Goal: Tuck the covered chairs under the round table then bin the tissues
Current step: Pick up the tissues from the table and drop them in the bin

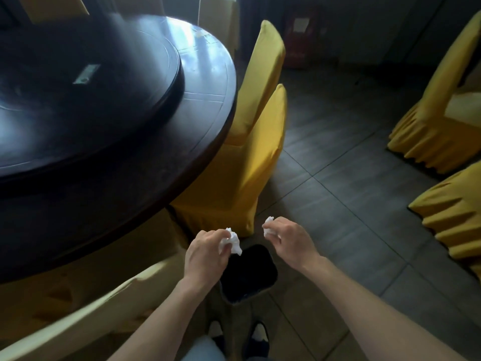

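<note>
My left hand pinches a crumpled white tissue just above the left rim of a black bin on the floor. My right hand holds a second crumpled tissue above and a little beyond the bin's far right corner. The dark round table fills the upper left. Two yellow-covered chairs stand pushed in against its right edge, and a pale covered chair sits under its near edge at lower left.
More yellow-covered chairs stand at the right edge of the grey tiled floor. A raised turntable sits on the table with a small card on it. My shoes are just behind the bin.
</note>
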